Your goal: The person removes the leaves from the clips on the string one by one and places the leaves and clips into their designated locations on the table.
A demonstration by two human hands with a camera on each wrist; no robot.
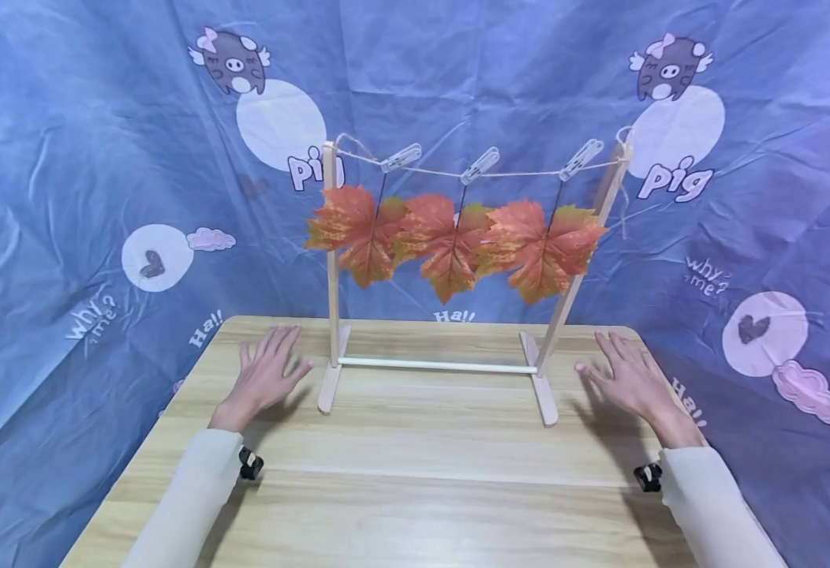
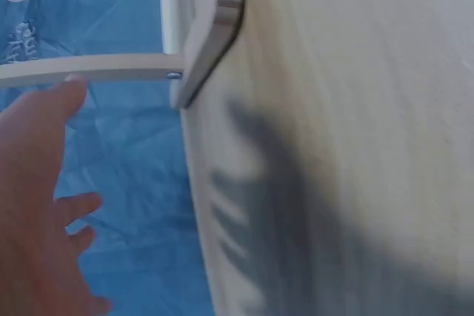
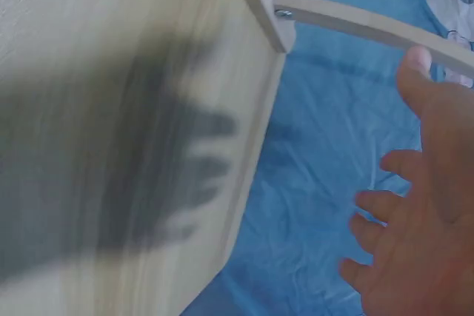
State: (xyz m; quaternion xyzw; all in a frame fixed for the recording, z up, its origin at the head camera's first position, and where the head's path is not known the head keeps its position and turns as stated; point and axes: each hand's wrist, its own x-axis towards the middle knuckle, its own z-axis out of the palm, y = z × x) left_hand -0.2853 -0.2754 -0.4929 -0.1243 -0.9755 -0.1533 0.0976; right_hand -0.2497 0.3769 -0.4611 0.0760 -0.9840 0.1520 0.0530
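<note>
I hold my left hand (image 1: 264, 371) at the left of the head view, fingers stretched out and spread, with nothing in my grasp. My right hand (image 1: 631, 377), at the right of the frame, is just as loose, its fingers extended and parted. Both are raised over the wood-grain table (image 1: 415, 505); in the wrist views their shadows fall on it apart from them.

Between my hands, in the upper middle of the frame, stands a wooden display rack (image 1: 334, 315), near each hand but touching neither. A pale crossbar (image 1: 436, 365) joins its two posts low down. A thin string (image 1: 432, 172) runs between the post tops, carrying a left clothespin (image 1: 401, 158), a middle clothespin (image 1: 480, 166) and a right clothespin (image 1: 581, 160). Below them, on dark stems, hang a left maple leaf (image 1: 365, 237), a middle maple leaf (image 1: 446, 244) and a right maple leaf (image 1: 539, 248), orange-red with greenish patches, their edges overlapping in a row.

My pale sleeves (image 1: 188, 497) enter from the lower corners. A blue pig-print cloth (image 1: 415, 79) fills the top and sides.
</note>
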